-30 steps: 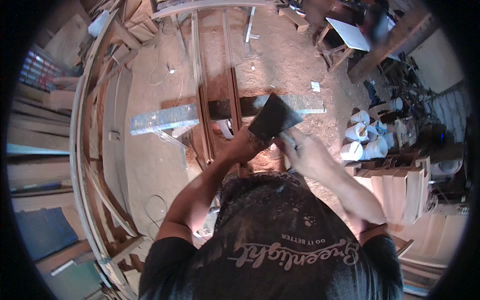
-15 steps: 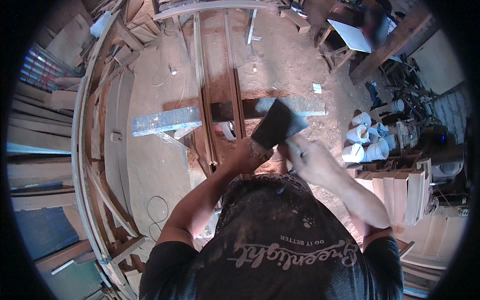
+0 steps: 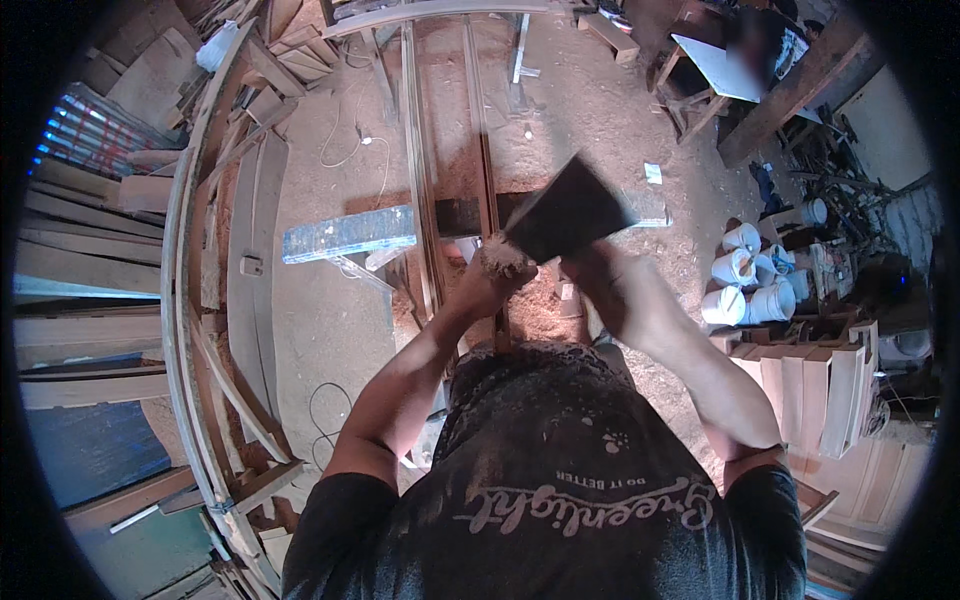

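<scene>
Seemingly mid-handling: left hand (image 3: 486,282) grips dark panel (image 3: 570,212) at its near-left edge; right hand (image 3: 625,300) blurred, grip unclear; next needs steadiness.

Flat piece (image 3: 575,210) is held up btwn L hand (image 3: 495,277) & R hand (image 3: 628,297). Below, 2 long strips (image 3: 417,140) are laid side by side across plank (image 3: 345,235) & run fwd to crossbar (image 3: 435,13). R strip is partly hidden behind L hand. To far L, boards (image 3: 90,260) are piled, w/ long rail (image 3: 178,260) set btwn them & floor (image 3: 600,120). Cable (image 3: 367,141) is left on floor, L of strips. To R, buckets (image 3: 727,304) are grouped just beyond stacked planks (image 3: 790,390). Farther off, table (image 3: 712,65) is placed L of post (image 3: 800,95).
</scene>
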{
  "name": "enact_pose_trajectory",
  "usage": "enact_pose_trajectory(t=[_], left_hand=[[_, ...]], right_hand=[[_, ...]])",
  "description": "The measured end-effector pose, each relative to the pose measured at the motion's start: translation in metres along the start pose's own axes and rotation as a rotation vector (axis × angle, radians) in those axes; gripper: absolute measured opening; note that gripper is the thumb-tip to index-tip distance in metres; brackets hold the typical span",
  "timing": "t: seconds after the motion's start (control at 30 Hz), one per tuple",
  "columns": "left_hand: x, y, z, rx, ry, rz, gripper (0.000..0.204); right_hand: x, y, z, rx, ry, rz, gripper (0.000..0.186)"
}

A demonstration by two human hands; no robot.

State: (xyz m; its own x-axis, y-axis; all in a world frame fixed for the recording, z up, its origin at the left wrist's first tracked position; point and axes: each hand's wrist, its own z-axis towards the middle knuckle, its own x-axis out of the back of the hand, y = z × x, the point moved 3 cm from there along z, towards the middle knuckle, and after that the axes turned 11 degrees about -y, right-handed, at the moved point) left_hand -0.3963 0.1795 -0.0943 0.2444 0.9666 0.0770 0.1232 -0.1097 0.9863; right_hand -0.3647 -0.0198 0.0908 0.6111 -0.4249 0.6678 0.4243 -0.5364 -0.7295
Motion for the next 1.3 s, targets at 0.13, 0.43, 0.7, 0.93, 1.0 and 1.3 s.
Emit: enact_pose_trajectory(t=[0.13, 0.43, 0.7, 0.93, 1.0, 1.3], left_hand=[[-0.025, 0.006, -0.026, -0.409, 0.004, 0.627, 0.018], [-0.018, -0.002, -0.018, -0.529, 0.167, 0.906, 0.017], [-0.03, 0.017, -0.014, -0.615, 0.303, 0.699, 0.023], [-0.042, -0.019, -0.013, -0.187, 0.191, 1.194, 0.023], [-0.045, -0.008, -0.008, -0.216, 0.267, 1.309, 0.015], [-0.023, 0.007, 0.016, -0.199, 0.503, 0.356, 0.025]], right_hand=[[0.025, -0.028, -0.019, 0.089, 0.284, 0.912, 0.048], [-0.004, -0.002, -0.004, -0.04, 0.009, -0.043, 0.024], [-0.041, 0.025, -0.009, -0.324, -0.363, -0.188, 0.052], [-0.036, 0.07, -0.018, -0.183, 0.081, 0.141, 0.034], [-0.028, 0.07, -0.022, -0.298, 0.084, 0.106, 0.04], [-0.048, 0.112, -0.075, -0.28, 0.35, 0.3, 0.037]])
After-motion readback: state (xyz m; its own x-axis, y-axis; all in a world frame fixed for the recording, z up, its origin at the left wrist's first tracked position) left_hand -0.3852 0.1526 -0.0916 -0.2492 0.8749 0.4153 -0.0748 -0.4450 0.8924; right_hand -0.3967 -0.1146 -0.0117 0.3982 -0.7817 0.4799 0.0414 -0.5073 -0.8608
